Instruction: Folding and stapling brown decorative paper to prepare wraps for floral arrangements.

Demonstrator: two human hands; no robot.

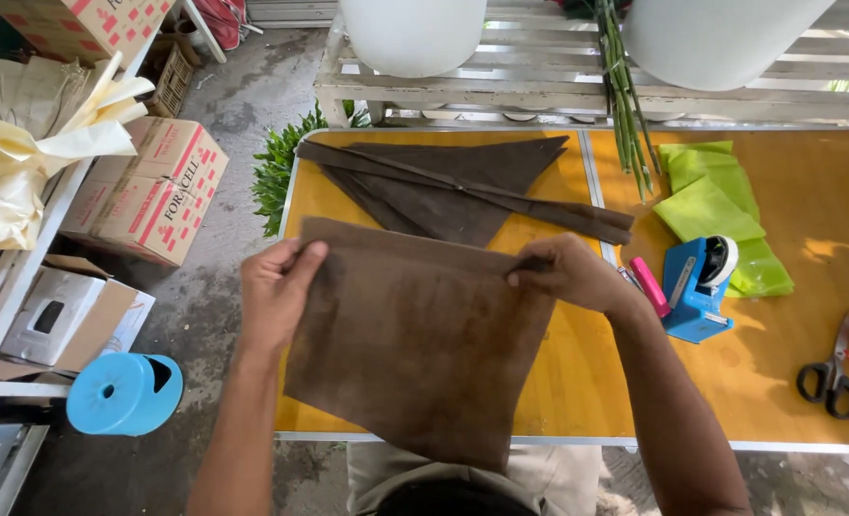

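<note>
A dark brown sheet of wrapping paper (pixel 415 344) lies over the near edge of an orange table (pixel 577 382). My left hand (pixel 276 287) grips its upper left corner. My right hand (pixel 563 269) pinches the upper right corner, where the edge creases. Behind it lie several folded brown sheets (pixel 463 186), fanned into triangles.
Green paper sheets (pixel 721 210), green stems (pixel 625 105), a blue tape dispenser (pixel 697 287), a pink cutter (pixel 649 285) and black scissors (pixel 830 377) sit to the right. Cardboard boxes (pixel 152 191), a blue stool (pixel 124 392) and a shelf with cream paper (pixel 33 143) stand on the left.
</note>
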